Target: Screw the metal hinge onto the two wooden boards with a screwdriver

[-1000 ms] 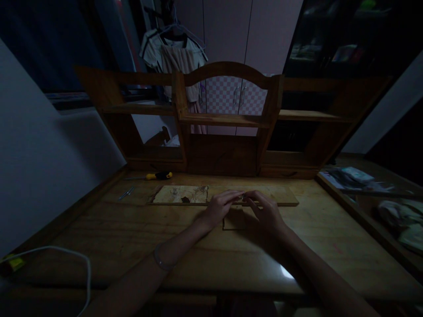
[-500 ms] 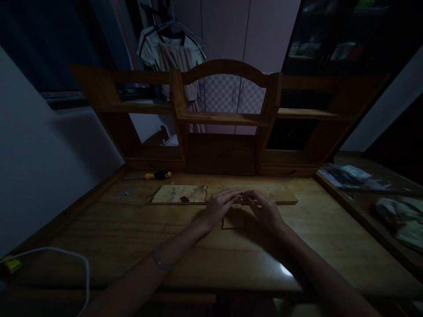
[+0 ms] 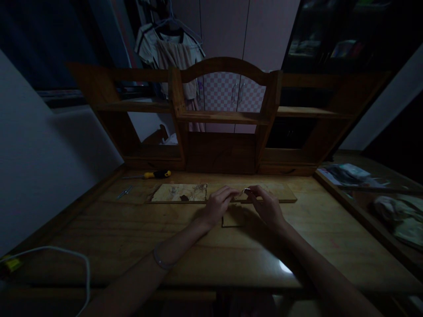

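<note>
Over the long wooden board [image 3: 284, 193], my two hands meet with their fingertips close together. My right hand [image 3: 266, 207] is closed in a pinch on a small shiny metal piece [image 3: 247, 189], too small to name surely. Facing it, my left hand [image 3: 218, 206] is closed too, thumb and fingers pressed together. A tiny pale bit shows at its fingertips, but what it is I cannot make out. Below the hands a small square wooden piece [image 3: 233, 218] lies on the desk, partly in shadow. The board's left part has a pale, stained, peeling surface.
A yellow and black screwdriver [image 3: 157, 175] lies at the back left of the desk [image 3: 132, 237]. Several thin metal pieces, like screws, [image 3: 124, 192] lie near it. A wooden shelf unit [image 3: 224, 116] stands along the back. A white cable [image 3: 59, 249] loops at the front left.
The fingertips have drawn slightly apart. The small metal piece now shows more plainly at my right fingertips. The view has shifted very slightly.
</note>
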A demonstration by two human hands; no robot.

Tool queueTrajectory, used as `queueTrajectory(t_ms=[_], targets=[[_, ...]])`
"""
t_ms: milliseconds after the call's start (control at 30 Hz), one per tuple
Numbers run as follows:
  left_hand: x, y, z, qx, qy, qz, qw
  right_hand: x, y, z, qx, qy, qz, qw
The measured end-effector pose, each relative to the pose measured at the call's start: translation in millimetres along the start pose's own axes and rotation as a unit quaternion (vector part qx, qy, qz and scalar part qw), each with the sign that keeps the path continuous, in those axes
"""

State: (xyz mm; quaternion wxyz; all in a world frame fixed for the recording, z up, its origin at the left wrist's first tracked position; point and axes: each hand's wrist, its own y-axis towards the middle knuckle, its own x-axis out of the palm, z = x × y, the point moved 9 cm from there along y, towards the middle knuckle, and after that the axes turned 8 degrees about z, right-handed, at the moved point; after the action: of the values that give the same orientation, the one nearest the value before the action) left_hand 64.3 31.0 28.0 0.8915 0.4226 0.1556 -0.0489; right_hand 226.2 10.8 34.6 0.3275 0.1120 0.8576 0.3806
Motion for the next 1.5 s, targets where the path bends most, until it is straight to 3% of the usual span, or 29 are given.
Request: queueTrajectory(t_ms=[200,500,1167,1500], targets=[[10.5,-3.4,6.7,0.022,0.022,-0.041,0.999,4.8,-2.7,-1.5,-0.014,0.011,-0.008,1.000],[5.6,-1.3,0.4,-0.017,0.066,-0.023,0.997,8.1,-3.9,-13.4,-0.040,0.034,-0.025,0.998],[5.1,0.1,6.4,-0.015,0.074,-0.034,0.997,8.0,-5.9,-16.7,-0.058,0.021,-0.036,0.997],[7.4,0.6,7.0,-0.025,0.113,-0.055,0.992,8.4,-5.1,-11.6,-0.031,0.029,-0.024,0.999]])
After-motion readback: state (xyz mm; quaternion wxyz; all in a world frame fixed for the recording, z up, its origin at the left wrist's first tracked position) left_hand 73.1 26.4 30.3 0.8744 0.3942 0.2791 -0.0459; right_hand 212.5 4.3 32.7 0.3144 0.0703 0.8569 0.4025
